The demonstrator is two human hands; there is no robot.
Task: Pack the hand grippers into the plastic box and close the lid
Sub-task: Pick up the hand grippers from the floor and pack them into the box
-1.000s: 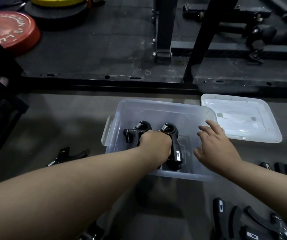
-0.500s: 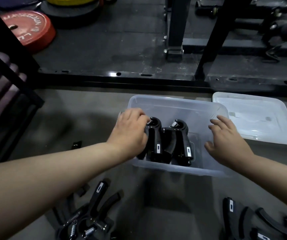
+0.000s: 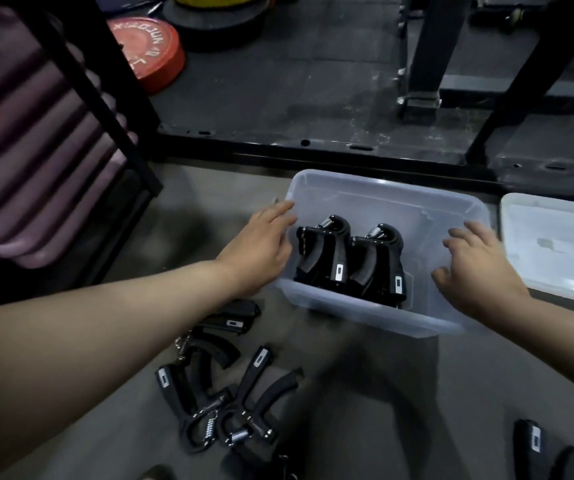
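Note:
A clear plastic box (image 3: 382,195) sits on the grey floor with two black hand grippers (image 3: 347,261) standing side by side inside it. My left hand (image 3: 261,247) is outside the box's left wall, fingers spread, holding nothing. My right hand (image 3: 479,268) rests with open fingers on the box's right rim. The clear lid (image 3: 555,247) lies flat on the floor just right of the box. Several more black hand grippers (image 3: 223,400) lie loose on the floor below my left arm, and others (image 3: 534,448) show at the bottom right.
A black rack frame (image 3: 313,147) runs across behind the box, with upright posts (image 3: 427,50) beyond it. A red weight plate (image 3: 150,53) lies at the upper left on dark matting. A black stand with purple mats (image 3: 36,140) fills the left side.
My left hand has let go of the grippers in the box and drawn out to the left of its wall. The view has shifted left and down, showing the loose grippers.

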